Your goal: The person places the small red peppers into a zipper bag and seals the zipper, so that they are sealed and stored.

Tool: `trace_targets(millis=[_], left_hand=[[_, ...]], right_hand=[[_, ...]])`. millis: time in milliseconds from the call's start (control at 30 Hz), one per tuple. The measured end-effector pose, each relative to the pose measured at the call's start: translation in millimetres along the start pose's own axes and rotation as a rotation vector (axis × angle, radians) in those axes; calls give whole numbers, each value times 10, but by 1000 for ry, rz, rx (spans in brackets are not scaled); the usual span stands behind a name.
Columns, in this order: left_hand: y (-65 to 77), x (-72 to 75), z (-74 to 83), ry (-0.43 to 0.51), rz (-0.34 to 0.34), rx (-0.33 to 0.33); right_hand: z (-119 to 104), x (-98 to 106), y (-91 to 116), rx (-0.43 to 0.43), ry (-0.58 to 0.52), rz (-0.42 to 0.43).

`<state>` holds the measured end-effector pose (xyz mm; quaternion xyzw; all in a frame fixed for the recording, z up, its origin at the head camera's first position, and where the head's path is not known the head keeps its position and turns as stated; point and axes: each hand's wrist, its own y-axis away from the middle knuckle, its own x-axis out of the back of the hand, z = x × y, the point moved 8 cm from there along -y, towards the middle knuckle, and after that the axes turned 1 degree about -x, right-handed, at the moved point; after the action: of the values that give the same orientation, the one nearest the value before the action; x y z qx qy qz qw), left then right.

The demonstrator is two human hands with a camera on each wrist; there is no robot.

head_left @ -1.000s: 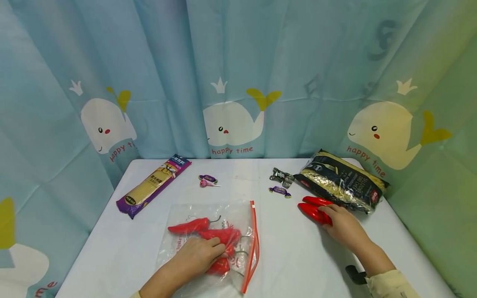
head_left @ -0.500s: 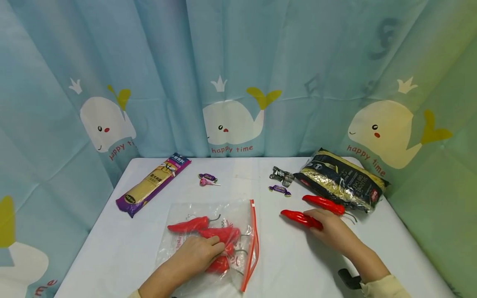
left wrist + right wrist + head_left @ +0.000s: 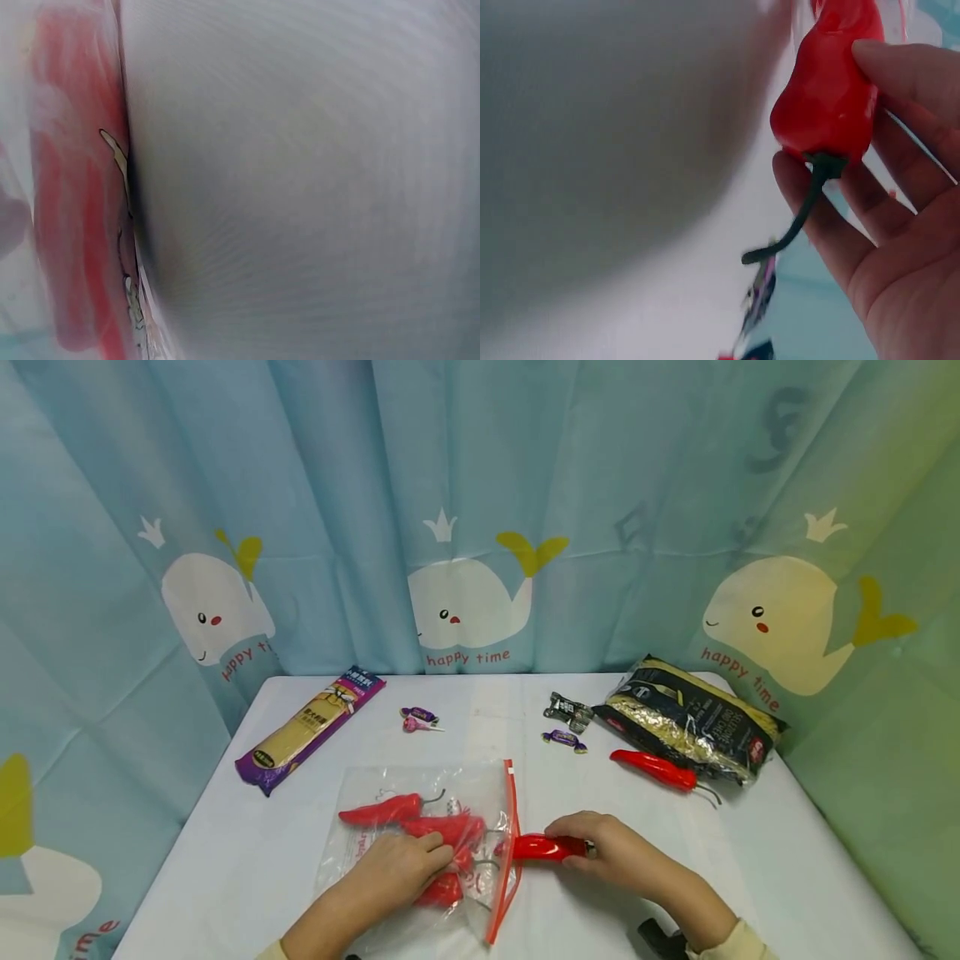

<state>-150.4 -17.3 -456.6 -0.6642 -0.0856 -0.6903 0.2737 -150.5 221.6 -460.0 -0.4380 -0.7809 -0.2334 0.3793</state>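
Observation:
My right hand [image 3: 618, 852] holds a glossy red chili pepper [image 3: 829, 94] between thumb and fingers, its green stem curving back toward the wrist. The pepper's tip is at the red-edged mouth of a clear zip bag [image 3: 360, 781]. Several red peppers lie inside that bag, among them one near its far side [image 3: 382, 810]. My left hand [image 3: 401, 864] has curled fingers gripping the bag's film over the peppers. In the left wrist view, red peppers [image 3: 71, 180] show through the film, while a pale blur covers most of the picture. Another red pepper [image 3: 654, 768] lies on the right.
A black and gold packet [image 3: 690, 718] lies at the back right, beside a dark wrapped sweet [image 3: 568, 712] and a purple one [image 3: 565, 741]. A lollipop [image 3: 412, 725] and another purple sweet [image 3: 418, 715] lie back centre. A purple pasta packet [image 3: 307, 731] is back left. Curtains surround the table.
My right hand has taken one pepper from beside the black packet and carried it left to the bag's mouth. The other pepper stays behind. My left hand keeps its place on the bag.

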Motion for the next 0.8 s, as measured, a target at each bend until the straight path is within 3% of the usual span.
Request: trace_targets(millis=[100,267,367,600,800], left_hand=[[-6,0,9,3,6,-5],[-2,-15,9,29,5,5],[3,-30,7,42,-2,14],[1,-7,16,28,27,-7],[-1,-38,-23,33,-48,36]], right_hand=[[-68,-113,-78,40,18,8],[-196,-224,-199,164,30,105],[-202,-256,-241,179,10,137],[50,-103,-51,-47,-72,123],[264,-17,136,-148,-103,58]])
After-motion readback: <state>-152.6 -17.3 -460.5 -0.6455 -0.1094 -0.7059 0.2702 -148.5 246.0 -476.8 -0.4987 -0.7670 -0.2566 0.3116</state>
